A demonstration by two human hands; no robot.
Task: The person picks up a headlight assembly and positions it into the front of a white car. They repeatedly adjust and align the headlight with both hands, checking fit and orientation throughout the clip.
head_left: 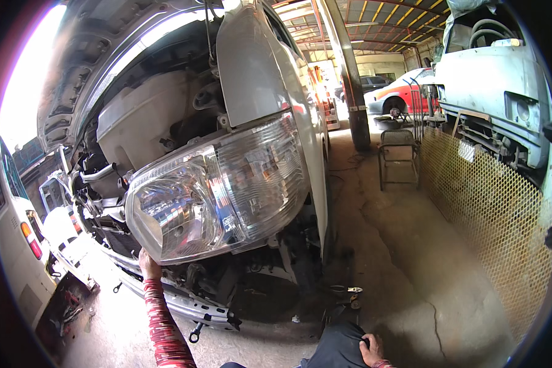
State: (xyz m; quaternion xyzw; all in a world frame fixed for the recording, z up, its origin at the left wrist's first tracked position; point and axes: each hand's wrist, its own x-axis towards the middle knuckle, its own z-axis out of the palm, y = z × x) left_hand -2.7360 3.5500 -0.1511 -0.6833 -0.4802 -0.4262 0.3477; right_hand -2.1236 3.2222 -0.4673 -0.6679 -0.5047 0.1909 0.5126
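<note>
A large clear headlight (260, 178) sits at the front corner of a silver van (251, 67) whose bonnet is raised. My left hand (148, 265), below a red patterned sleeve, grips the lower left corner of this headlight; some of its fingers are hidden against the housing. Resting on my dark-trousered knee (336, 348) at the bottom, my right hand (371, 351) holds nothing and its fingers lie apart over the cloth. Beneath the headlight the van's front is stripped, showing a bare metal bumper beam (193, 310) and dark inner parts.
Pliers (354, 289) and other small tools lie on the concrete floor near my knee. A yellowish mesh fence (478, 221) runs along the right, below a pale vehicle cab (490, 80). A metal-framed chair (398, 156) stands beyond. Another white vehicle (18, 245) is at the left.
</note>
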